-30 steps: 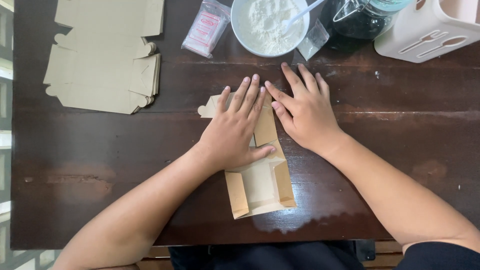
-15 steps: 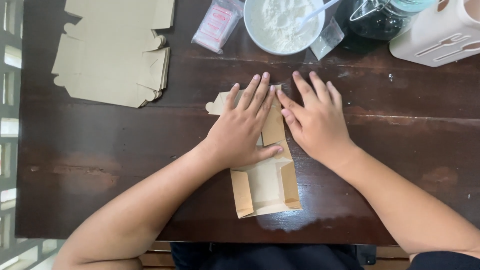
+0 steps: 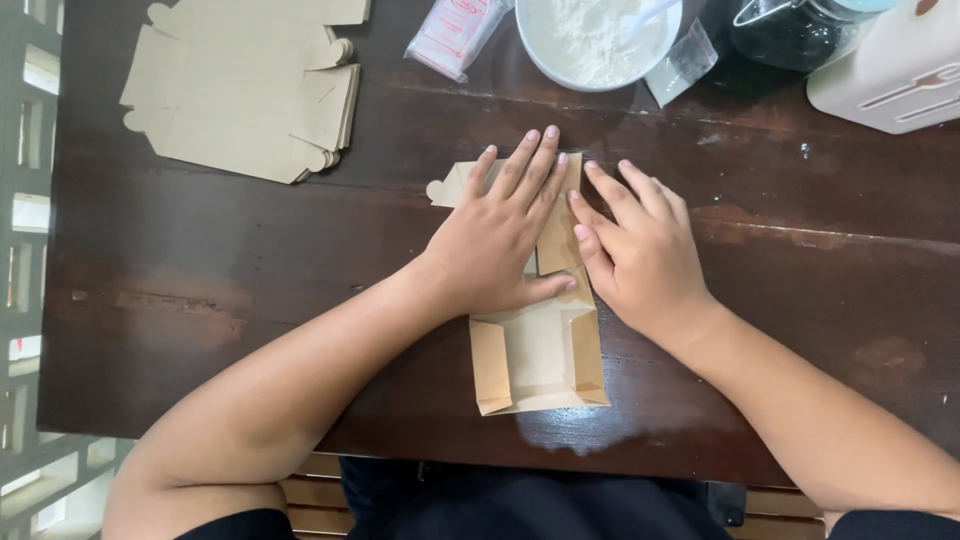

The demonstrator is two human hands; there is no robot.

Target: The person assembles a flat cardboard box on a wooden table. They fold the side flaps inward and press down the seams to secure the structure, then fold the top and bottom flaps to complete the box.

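Note:
A flat brown cardboard box blank lies on the dark wooden table, its side flaps folded up at the near end. My left hand presses flat on its upper part, fingers spread and pointing away from me. My right hand lies flat beside it, fingers touching the blank's right edge and the left hand's fingertips. Neither hand grips anything.
A stack of unfolded cardboard blanks sits at the far left. At the far edge are a small plastic packet, a white bowl of white powder, a dark glass jar and a white cutlery holder.
Both hands stay pressed on the blank; the view has shifted slightly, so everything sits a little lower and to the right in the frame.

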